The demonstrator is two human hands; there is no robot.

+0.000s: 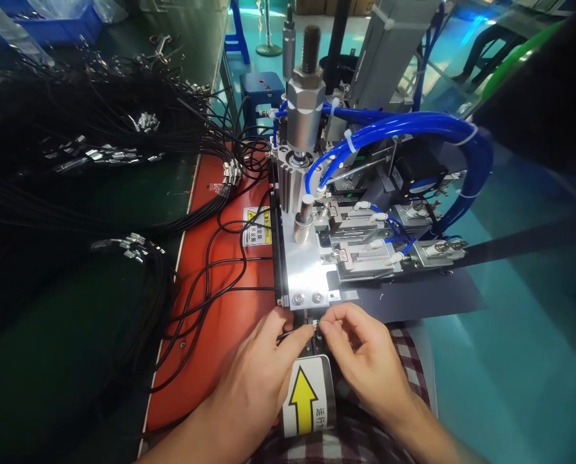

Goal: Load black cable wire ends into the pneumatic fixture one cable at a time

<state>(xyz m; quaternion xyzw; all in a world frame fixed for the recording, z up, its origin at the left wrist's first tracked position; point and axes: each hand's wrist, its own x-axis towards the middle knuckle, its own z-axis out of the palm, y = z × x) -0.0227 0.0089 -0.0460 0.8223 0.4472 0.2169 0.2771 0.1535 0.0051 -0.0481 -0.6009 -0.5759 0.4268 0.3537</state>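
Both my hands meet at the near end of the machine's track, just in front of a metal plate. My left hand is closed, its thumb reaching to a small silvery cable connector. A short piece of black cable shows between its thumb and forefinger. Thumb and forefinger of my right hand pinch at the connector's right side; the fingertips hide much of it. Below them is a white label with a yellow arrow.
The machine has an upright metal cylinder, small clamps and thick blue air hoses. Loose black cables cross the orange-red machine base at left. Large bundles of black cables with metal ends cover the dark table. A blue bin stands behind.
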